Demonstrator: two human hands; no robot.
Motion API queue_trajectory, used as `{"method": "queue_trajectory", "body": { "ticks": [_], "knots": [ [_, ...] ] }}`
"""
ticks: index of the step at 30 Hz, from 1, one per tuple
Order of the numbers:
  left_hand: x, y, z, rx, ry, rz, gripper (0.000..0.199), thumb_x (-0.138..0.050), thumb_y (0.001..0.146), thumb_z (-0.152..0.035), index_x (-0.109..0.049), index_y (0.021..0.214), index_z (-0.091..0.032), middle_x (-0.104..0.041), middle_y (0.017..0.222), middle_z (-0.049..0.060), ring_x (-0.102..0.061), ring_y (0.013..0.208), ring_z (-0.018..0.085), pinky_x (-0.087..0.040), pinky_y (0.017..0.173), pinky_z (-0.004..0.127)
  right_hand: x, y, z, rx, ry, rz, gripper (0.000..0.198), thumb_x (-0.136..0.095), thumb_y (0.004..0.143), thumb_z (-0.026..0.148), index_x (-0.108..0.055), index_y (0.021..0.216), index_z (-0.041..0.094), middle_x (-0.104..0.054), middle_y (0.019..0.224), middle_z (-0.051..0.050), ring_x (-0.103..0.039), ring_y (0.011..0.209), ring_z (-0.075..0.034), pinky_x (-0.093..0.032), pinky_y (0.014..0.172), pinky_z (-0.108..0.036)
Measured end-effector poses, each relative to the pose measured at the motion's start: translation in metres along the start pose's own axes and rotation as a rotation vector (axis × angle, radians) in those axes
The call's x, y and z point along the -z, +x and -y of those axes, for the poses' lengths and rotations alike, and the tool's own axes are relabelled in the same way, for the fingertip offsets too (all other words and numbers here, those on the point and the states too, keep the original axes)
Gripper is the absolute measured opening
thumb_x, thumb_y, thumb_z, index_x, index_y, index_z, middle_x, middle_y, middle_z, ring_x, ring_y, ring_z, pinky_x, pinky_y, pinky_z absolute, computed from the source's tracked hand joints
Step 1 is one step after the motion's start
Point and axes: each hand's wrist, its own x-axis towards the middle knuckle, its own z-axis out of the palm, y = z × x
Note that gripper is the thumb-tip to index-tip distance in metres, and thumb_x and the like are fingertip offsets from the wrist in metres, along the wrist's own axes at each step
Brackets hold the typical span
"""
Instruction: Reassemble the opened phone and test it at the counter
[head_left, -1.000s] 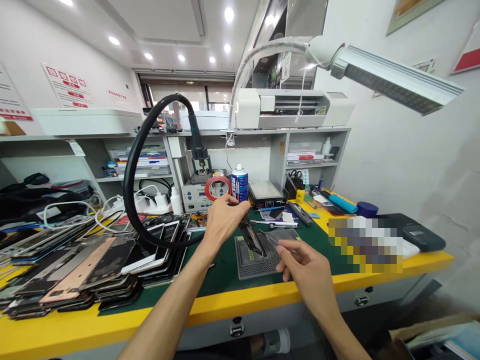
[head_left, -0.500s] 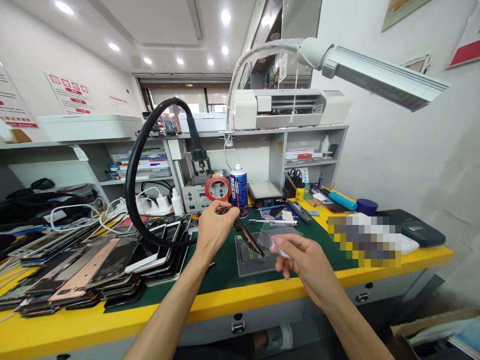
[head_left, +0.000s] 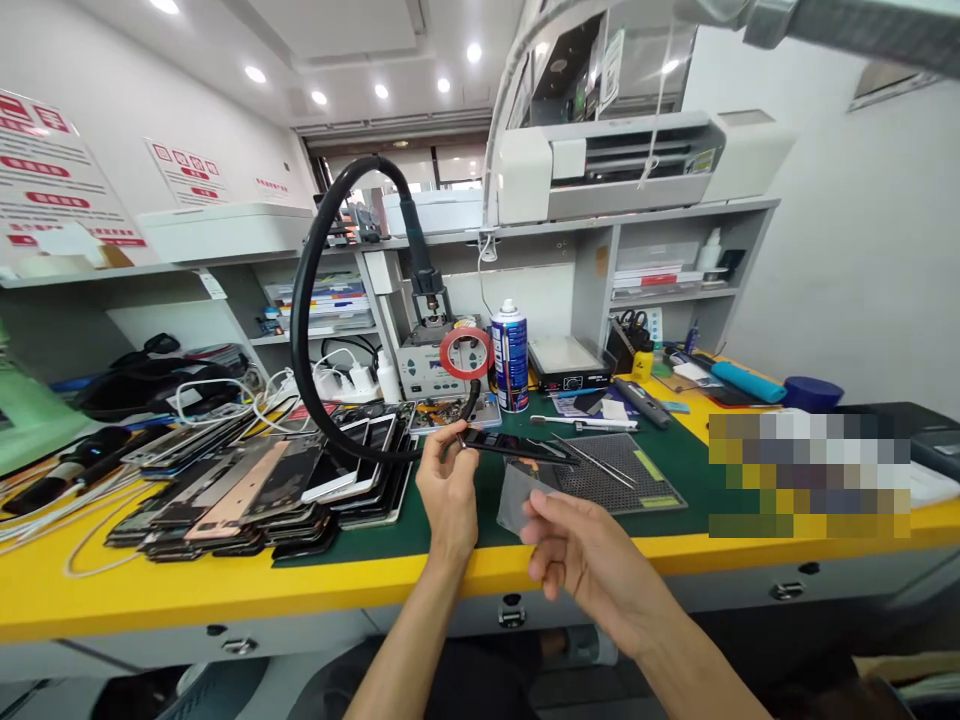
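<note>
My left hand (head_left: 450, 495) pinches one end of a thin dark phone screen (head_left: 514, 443) between thumb and fingertips. The screen is held nearly flat, low over the bench, pointing right. My right hand (head_left: 585, 540) grips a translucent plastic sheet (head_left: 513, 498) by its right edge, below and in front of the screen. Its thumb and forefinger are pressed together, with the other fingers curled. Behind the right hand lies a grey perforated mat (head_left: 660, 490) with yellow-green labels. Thin silver tweezers (head_left: 604, 464) rest on this mat, partly behind the screen's far end.
Stacks of phone screens (head_left: 247, 490) cover the bench's left side. A black hose (head_left: 300, 310) arches beside my left hand. Behind stand a spray can (head_left: 510, 360), a red tape roll (head_left: 466, 352) and a flat heating plate (head_left: 570, 365). A white-handled brush (head_left: 585, 424) lies near the mat.
The screen has swung from steeply tilted to almost level. The plastic sheet has moved to the left of my right hand, tilting downward. The camera view has turned left.
</note>
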Motion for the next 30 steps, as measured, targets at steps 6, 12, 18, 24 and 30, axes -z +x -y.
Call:
{"method": "queue_trajectory", "body": {
  "ticks": [6,12,18,24,30],
  "knots": [
    [0.002,-0.01,-0.006,0.001,-0.042,0.034,0.034,-0.061,0.083,-0.027,-0.063,0.116,-0.017,-0.065,0.126,0.01,-0.064,0.115,0.025,-0.051,0.093,0.033,-0.012,0.008,-0.006,-0.034,0.095,0.032,0.028,-0.084,0.077,0.034,-0.07,0.083,0.01,-0.071,0.063,-0.001,-0.066,0.044,-0.011,-0.051,0.035,-0.016],
    [0.001,-0.012,-0.015,-0.041,-0.05,0.033,0.033,-0.064,0.08,-0.024,-0.066,0.112,-0.017,-0.068,0.121,0.009,-0.064,0.112,0.022,-0.051,0.088,0.028,-0.019,0.008,-0.006,-0.028,0.133,0.06,0.028,-0.086,0.073,0.033,-0.071,0.08,0.01,-0.07,0.059,0.0,-0.065,0.04,-0.012,-0.051,0.033,-0.017],
    [0.003,-0.012,-0.011,-0.078,-0.087,0.06,0.035,-0.063,0.079,-0.022,-0.066,0.114,-0.018,-0.067,0.124,0.009,-0.061,0.121,0.026,-0.047,0.1,0.034,-0.021,0.011,-0.002,-0.04,0.161,0.037,0.023,-0.086,0.074,0.029,-0.072,0.077,0.011,-0.069,0.058,0.001,-0.065,0.04,-0.012,-0.051,0.032,-0.016],
    [0.003,-0.012,-0.009,-0.098,-0.119,0.096,0.036,-0.065,0.08,-0.021,-0.066,0.115,-0.018,-0.065,0.129,0.01,-0.055,0.131,0.03,-0.048,0.101,0.036,-0.023,0.01,-0.002,-0.023,0.193,-0.011,0.025,-0.088,0.072,0.03,-0.074,0.081,0.011,-0.068,0.057,0.002,-0.064,0.04,-0.011,-0.05,0.032,-0.016],
    [0.005,-0.013,-0.008,-0.109,-0.133,0.141,0.033,-0.067,0.079,-0.018,-0.067,0.112,-0.019,-0.063,0.132,0.011,-0.056,0.131,0.03,-0.048,0.102,0.036,-0.025,0.008,-0.005,0.044,0.214,-0.06,0.027,-0.089,0.071,0.033,-0.074,0.081,0.012,-0.072,0.063,-0.001,-0.066,0.044,-0.011,-0.051,0.035,-0.017]
  ]
}}
